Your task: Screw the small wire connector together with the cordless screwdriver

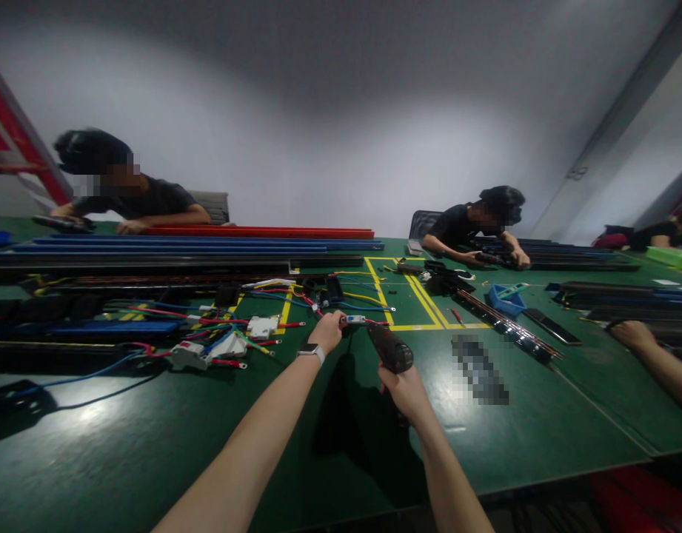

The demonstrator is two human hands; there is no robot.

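Note:
My left hand [330, 331], with a watch at the wrist, is closed on a small white-and-blue wired block [355, 320] above the green table. A red lead sticks out of the block's right side. My right hand [406, 389] is wrapped around the grip of a black cordless drill [390, 349]. The drill's nose points away from me, close to the block; its bit cannot be made out. Left of my left hand lie white connectors [263, 326] with red, blue and yellow-green wires ending in metal lugs. A black block [334, 289] with wires sits just beyond it.
Long blue rails [207, 244] and a red rail [263, 232] lie across the back. A blue bin [507, 299] and a long strip with copper wires [501, 326] are to the right. Two people work opposite; another person's hand [634, 335] reaches in from the right.

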